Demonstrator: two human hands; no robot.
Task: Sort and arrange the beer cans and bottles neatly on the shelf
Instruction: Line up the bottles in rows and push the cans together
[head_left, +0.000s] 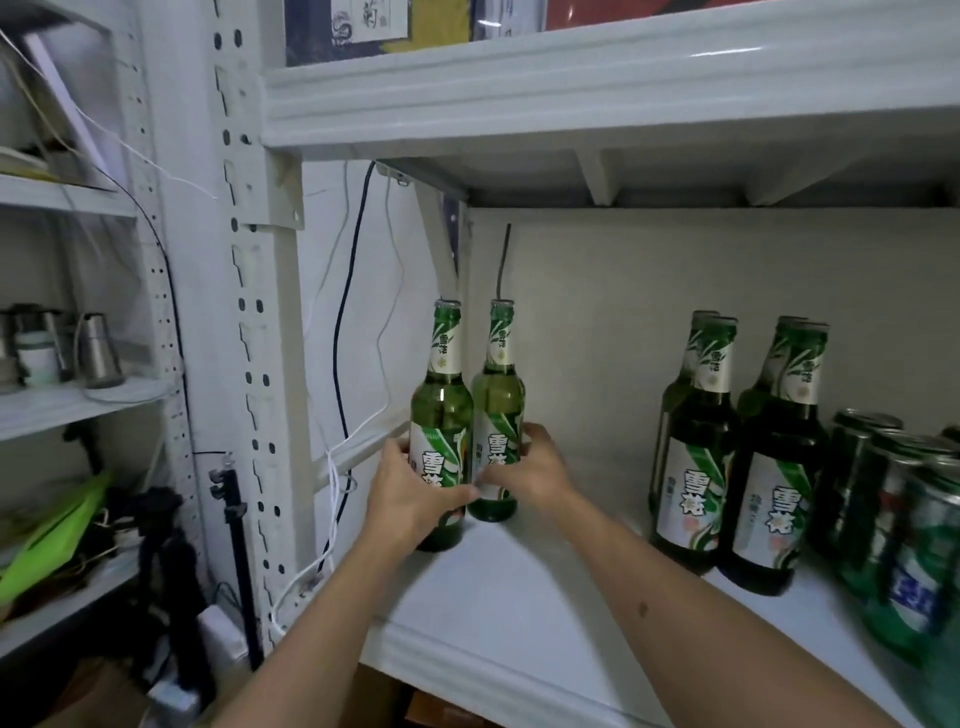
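Shelf (519, 613): white painted metal, smooth, faint sheen. Upright post (249, 312): perforated painted metal, scuffed. Held bottles (441, 415): glossy green glass with glossy paper labels, gripped by left hand (410, 493) and right hand (530, 467). Standing bottles (727, 441): darker glossy glass. Cans (893, 519): shiny printed metal. Back panel (623, 286): matt, smooth.

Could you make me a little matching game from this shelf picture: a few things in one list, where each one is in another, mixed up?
Things:
1. left hand
2. right hand
3. group of four beer bottles
4. beer cans

Places:
A. far right end of the shelf
B. holding the bottle nearer the back wall
C. standing untouched, middle-right of the shelf
D. holding the bottle nearer the front edge

Pairs: 1-D, 2-B, 3-C, 4-A
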